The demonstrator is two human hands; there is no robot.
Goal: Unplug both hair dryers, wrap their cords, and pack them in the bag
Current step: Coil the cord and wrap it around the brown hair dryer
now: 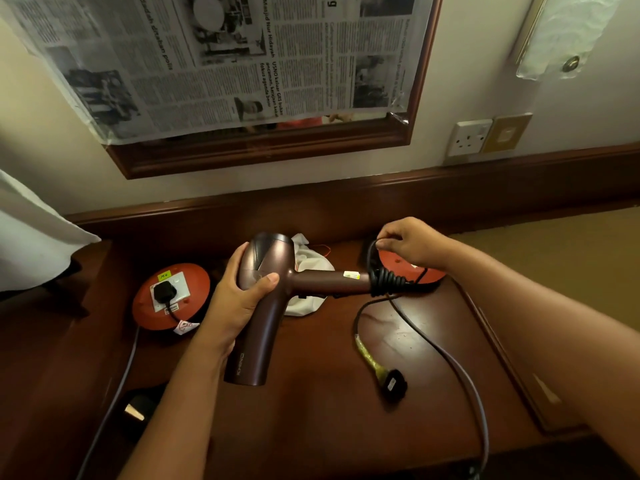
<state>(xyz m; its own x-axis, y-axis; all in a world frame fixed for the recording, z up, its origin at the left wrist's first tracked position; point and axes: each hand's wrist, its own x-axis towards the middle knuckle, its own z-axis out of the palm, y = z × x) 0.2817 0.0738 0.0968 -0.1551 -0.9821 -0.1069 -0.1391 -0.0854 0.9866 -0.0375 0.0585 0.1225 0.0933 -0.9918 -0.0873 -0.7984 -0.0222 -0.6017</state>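
Note:
My left hand (pixel 239 296) grips the body of a dark brown hair dryer (pixel 266 306), whose handle points right. Several turns of its black cord (pixel 384 280) are wound around the end of the handle. My right hand (pixel 412 242) pinches a loop of that cord just above the coil. The loose rest of the cord trails over the table to a black plug (pixel 393 384) with a yellow tie, lying unplugged. A white cloth bag (pixel 310 271) lies crumpled behind the dryer. A second black plug (pixel 163 293) sits in the socket of the left red cable reel (pixel 169 296).
A second red reel (pixel 412 270) lies under my right hand, and a grey cable (pixel 464 372) runs from it off the table's front edge. A wall socket (pixel 469 137) and a newspaper-covered mirror (pixel 242 64) are behind. A small dark object (pixel 138 408) lies front left.

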